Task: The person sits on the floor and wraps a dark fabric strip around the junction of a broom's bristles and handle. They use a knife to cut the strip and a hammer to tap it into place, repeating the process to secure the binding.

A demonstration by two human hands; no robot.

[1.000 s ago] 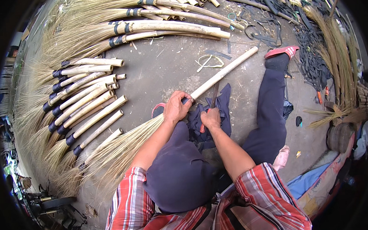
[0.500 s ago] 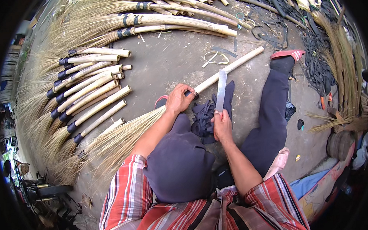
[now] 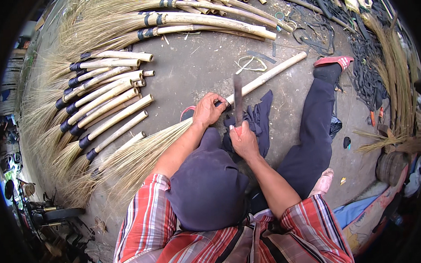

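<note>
A straw broom [image 3: 143,155] lies slantwise before me, its pale bamboo handle [image 3: 276,73] pointing to the far right. My left hand [image 3: 208,109] is closed on it where the straw meets the handle; dark binding shows at the fingertips. In my right hand [image 3: 245,141] I grip a long-bladed knife [image 3: 238,99]. The blade points away from me and overlaps the handle in view, just right of my left hand; whether they touch I cannot tell. Crumpled dark cloth [image 3: 262,122] lies beneath, beside my right hand.
Short-handled brooms [image 3: 108,96] lie in a row on the left. Longer brooms [image 3: 215,21] stretch across the far side. My outstretched leg [image 3: 309,122] and a red slipper [image 3: 332,62] are at right, near a heap of dark strips [image 3: 367,73] and a straw bundle [image 3: 396,76].
My right hand has moved left and turned the knife, bringing its blade from right of the binding to close beside it. My left hand keeps its hold on the broom.
</note>
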